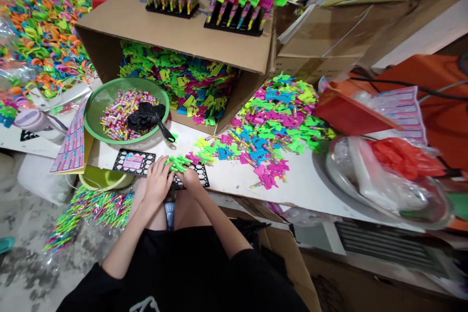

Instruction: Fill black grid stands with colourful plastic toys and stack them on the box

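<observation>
Both hands are close together at the front edge of the white table (pixel 234 175). My left hand (pixel 158 179) lies over the right end of a black perforated rack (pixel 124 160), its fingers at a row of green plastic pieces (pixel 178 162). My right hand (pixel 189 178) has its fingers curled at the right end of the green pieces, above a second black rack (pixel 202 175); what it grips is too small to tell. A pink and blue label card (pixel 133 161) lies on the left rack. Pink and green pieces continue to the right of my hands.
A green basket (pixel 89 122) of small candies and a black bag stands behind my left hand. An open cardboard box (pixel 175 41) holds colourful pieces, with filled racks on top. Right of it lies a colourful pile (pixel 278 117); a metal basin (pixel 435 200) stands far right.
</observation>
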A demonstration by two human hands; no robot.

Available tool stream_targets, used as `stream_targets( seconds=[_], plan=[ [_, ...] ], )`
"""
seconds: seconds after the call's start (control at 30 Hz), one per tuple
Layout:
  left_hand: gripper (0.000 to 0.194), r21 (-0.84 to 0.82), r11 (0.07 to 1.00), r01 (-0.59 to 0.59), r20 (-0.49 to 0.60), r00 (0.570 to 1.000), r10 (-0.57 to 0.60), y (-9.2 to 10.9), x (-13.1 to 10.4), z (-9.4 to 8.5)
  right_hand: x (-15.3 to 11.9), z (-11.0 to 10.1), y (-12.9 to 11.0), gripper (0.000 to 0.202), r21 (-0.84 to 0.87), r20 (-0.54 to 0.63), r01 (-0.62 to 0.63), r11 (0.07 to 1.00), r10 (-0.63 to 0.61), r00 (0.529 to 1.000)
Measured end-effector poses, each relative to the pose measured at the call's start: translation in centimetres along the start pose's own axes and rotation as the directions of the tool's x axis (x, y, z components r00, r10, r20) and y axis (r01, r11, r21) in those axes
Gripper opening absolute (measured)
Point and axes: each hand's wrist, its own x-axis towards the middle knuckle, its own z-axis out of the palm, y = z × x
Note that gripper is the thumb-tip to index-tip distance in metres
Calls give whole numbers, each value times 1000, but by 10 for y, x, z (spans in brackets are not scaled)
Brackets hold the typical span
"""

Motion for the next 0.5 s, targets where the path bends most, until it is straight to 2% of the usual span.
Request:
stream_targets(
  seconds=[0.13,0.37,0.5],
  plan=[
    [33,129,991,-21,47,999,15,3,0,-4,-5,2,-3,21,-23,-31,-2,1000,2,1000],
    [32,190,981,-30,67,998,18,1,0,-8,-15,27,-3,20,3,-299,33,999,-30,954],
    [32,193,981,-29,73,997,15,1,0,-7,-14,32,-1,21,52,-298,42,998,-25,954]
  ],
)
